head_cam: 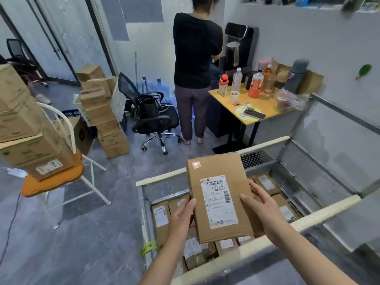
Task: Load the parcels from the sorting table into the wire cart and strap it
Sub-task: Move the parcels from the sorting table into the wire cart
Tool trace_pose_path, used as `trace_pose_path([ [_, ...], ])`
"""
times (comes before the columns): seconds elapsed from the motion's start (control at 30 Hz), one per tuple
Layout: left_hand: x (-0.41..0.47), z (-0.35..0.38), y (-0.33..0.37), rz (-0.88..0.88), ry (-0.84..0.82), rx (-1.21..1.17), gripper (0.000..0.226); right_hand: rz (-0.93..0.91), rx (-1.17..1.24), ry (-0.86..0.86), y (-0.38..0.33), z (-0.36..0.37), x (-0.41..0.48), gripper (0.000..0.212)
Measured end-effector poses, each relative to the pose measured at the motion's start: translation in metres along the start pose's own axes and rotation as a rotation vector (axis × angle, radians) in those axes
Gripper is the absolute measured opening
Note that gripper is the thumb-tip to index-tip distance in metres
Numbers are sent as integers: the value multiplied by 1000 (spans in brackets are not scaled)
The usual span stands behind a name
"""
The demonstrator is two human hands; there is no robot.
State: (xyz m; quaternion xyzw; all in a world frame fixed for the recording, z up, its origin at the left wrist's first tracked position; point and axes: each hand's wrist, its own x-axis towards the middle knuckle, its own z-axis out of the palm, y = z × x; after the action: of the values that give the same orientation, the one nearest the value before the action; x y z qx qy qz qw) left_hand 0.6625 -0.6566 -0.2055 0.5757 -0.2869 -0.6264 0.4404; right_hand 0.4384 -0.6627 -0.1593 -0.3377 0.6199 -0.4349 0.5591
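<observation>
I hold a flat brown cardboard parcel with a white shipping label above the wire cart. My left hand grips its lower left edge, thumb on top. My right hand grips its right edge. The cart has metal mesh walls and pale padded top rails. Several brown labelled parcels lie packed on its floor below the held one. A yellow-green strap hangs at the cart's left front corner.
A person in a black top stands with their back to me by a yellow table with bottles. A black office chair, stacked cartons and an orange chair piled with boxes stand left.
</observation>
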Motion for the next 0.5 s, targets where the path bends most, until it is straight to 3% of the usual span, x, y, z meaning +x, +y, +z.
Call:
trace_pose_path([
  [0.1,33,2,9,-6,-24,-4,41,-3,-54,44,-10,9,25,42],
  [0.27,69,7,6,-57,-53,-7,49,10,-153,80,-17,13,67,42],
  [0.5,122,13,-4,-150,-2,21,42,76,-196,15,-1,15,125,48],
])
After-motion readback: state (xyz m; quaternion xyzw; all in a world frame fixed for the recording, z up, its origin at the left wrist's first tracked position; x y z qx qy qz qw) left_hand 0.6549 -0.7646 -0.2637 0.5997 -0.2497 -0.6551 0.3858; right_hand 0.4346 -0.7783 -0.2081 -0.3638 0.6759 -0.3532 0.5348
